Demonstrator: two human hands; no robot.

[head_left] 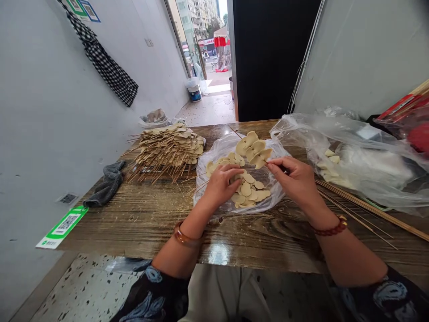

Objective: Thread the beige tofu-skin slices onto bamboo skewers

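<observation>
My right hand (291,176) pinches a thin wooden skewer, its point up and to the left. Several pale yellow, wavy-edged slices (256,148) are threaded on this skewer. My left hand (223,181) is over a pile of loose pale slices (248,190), fingers curved, with a gap between thumb and forefinger. What lies under its palm is hidden. The loose slices rest on a spread clear plastic bag (275,197) on the wooden table (150,228). Further skewered slices (228,159) lie at the bag's back left, partly behind my left hand.
A big stack of filled skewers (170,147) lies on a tray at the left. Near it are a grey cloth (107,183) and a green code card (63,228). To the right lie bare skewers (372,212) and a plastic bag (368,165) with pale pieces.
</observation>
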